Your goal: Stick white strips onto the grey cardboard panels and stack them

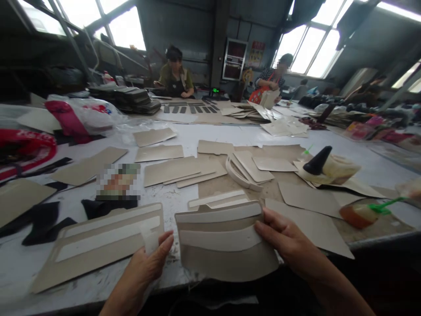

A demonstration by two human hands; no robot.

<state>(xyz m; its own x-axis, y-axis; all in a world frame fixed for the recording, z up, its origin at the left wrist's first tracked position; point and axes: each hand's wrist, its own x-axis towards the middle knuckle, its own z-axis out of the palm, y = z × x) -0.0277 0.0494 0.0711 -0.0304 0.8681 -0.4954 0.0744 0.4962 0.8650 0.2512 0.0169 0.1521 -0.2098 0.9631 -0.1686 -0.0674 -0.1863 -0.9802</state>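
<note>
My right hand point(283, 235) pinches the right edge of a beige panel point(217, 259) that carries two pale strips and bends slightly over the table's front edge. My left hand point(149, 259) is at the right edge of another beige panel point(98, 250), also with two pale strips, lying on the white table point(131, 285). A small whitish piece point(150, 237) is between the fingers of my left hand. Just behind the panel in my right hand lies a further panel with pale strips point(217, 201).
Beige pieces point(177, 169) and a curved strip point(240, 175) lie mid-table. On the right are a black cone point(318, 160) and a bottle of orange liquid point(358, 215), with a person's hand point(411, 189) near its green nozzle. Two people point(176, 79) work across the table.
</note>
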